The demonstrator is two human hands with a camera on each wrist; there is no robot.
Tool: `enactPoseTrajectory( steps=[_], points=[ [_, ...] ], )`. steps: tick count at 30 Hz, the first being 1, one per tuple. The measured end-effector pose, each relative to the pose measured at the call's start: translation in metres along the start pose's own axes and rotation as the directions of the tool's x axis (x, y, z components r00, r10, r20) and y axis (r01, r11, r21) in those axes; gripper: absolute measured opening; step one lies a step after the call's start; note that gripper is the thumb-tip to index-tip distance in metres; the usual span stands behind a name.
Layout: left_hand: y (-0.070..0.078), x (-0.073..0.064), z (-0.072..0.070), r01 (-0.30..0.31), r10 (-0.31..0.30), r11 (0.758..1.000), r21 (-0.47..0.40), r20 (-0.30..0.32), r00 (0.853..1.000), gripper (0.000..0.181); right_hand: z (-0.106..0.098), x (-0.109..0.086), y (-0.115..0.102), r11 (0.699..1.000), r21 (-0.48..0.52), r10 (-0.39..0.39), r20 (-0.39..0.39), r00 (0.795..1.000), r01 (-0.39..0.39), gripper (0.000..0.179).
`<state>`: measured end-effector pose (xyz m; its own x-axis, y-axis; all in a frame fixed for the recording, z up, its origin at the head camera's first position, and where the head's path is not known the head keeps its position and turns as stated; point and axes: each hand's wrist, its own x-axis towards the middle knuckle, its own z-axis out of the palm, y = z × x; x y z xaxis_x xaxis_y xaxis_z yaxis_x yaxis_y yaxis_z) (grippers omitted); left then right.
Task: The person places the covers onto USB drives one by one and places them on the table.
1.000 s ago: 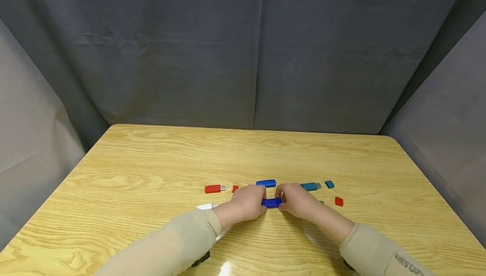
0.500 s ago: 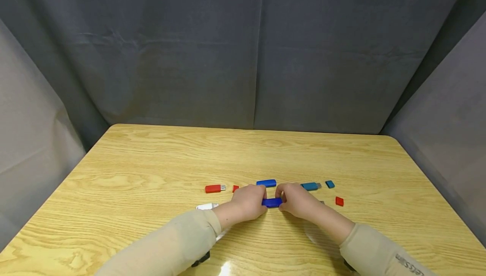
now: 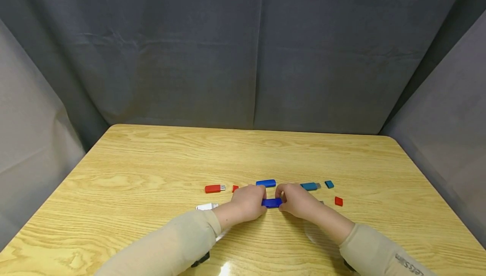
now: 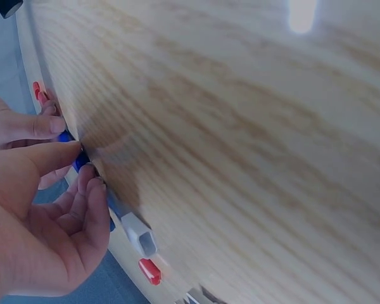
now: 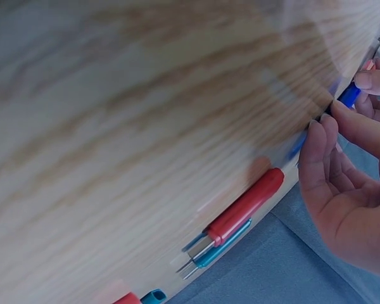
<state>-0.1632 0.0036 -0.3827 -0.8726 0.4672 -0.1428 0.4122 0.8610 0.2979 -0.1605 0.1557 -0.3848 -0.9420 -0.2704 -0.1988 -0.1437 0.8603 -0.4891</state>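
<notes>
Pinched between my two hands at the middle front of the table is a dark blue USB stick. My left hand grips its left end with thumb and fingers. On its right end, the thumb and fingertips of my right hand close in. Whether those right fingertips hold a separate cap is hidden. Just behind the hands lies another blue USB stick. In the right wrist view, a red USB stick with a bare metal plug lies near the right hand, mostly covered by that hand in the head view.
To the left lie a red USB stick, a red cap and a white USB stick. At right are a teal USB stick, a teal cap and another red cap. A white cap shows in the left wrist view.
</notes>
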Motion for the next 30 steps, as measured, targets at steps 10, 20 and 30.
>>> enactPoseTrajectory(
  steps=[10,20,30],
  points=[
    [0.000,-0.001,0.000,0.001,-0.001,1.000,0.008,-0.007,1.000,0.013,0.000,0.000,0.000,1.000,0.005,0.005,0.004,1.000,-0.005,0.016],
    [-0.005,-0.003,-0.004,0.000,0.000,1.000,-0.014,-0.017,1.000,0.020,0.000,-0.003,0.000,1.000,0.017,0.004,-0.011,1.000,-0.004,0.016],
    [-0.039,-0.016,-0.036,0.025,-0.035,0.989,-0.143,-0.064,0.997,0.018,-0.001,-0.005,0.000,1.000,0.005,0.011,-0.004,1.000,-0.011,0.018]
  ],
)
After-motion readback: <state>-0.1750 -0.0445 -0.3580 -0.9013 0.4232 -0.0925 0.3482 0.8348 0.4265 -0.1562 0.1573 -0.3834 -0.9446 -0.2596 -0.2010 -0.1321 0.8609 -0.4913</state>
